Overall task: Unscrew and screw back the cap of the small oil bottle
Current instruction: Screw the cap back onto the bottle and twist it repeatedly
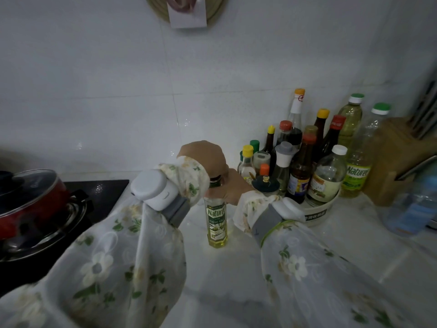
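Note:
A small olive oil bottle (216, 223) with yellow oil and a green label stands upright on the white counter in the middle of the view. Its dark cap (215, 179) shows only in part between my hands. My left hand (203, 157) comes down from above and curls over the cap. My right hand (230, 188) wraps the bottle's neck and shoulder from the right. Both wrists carry white devices on grey straps, and flowered sleeves cover both arms.
A round white tub (318, 213) packed with several sauce and oil bottles stands just right of my right hand. Two large oil bottles (357, 162) and a wooden knife block (397, 162) are further right. A red lidded pot (30, 200) sits on the stove at left.

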